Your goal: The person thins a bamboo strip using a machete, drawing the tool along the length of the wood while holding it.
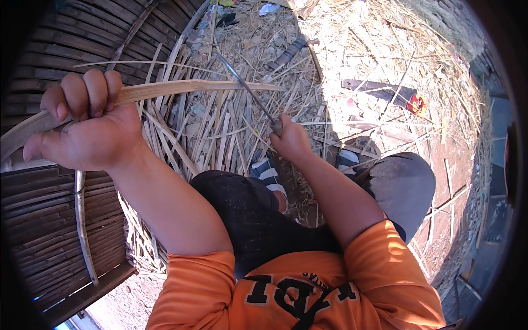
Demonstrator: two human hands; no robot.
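Note:
My left hand (104,129) is raised at the left, its fingers wrapped round a long pale bamboo strip (170,89). The strip runs from the left edge toward the middle and narrows at its far tip. Just above it a thin sliver (176,65) curves to the right. In front of my knees, my right hand (291,142) is closed on the handle of a knife (254,97) with a long, narrow blade. The blade slants up and left and crosses the strip close to its tip; whether it cuts in there, I cannot tell.
Split bamboo strips (225,135) lie heaped before my feet, with shavings (346,49) scattered beyond. A flat dark blade with a red-and-yellow handle (417,104) rests at the right. Another dark-handled tool (289,52) lies farther off. A bamboo slat wall (55,214) stands at the left.

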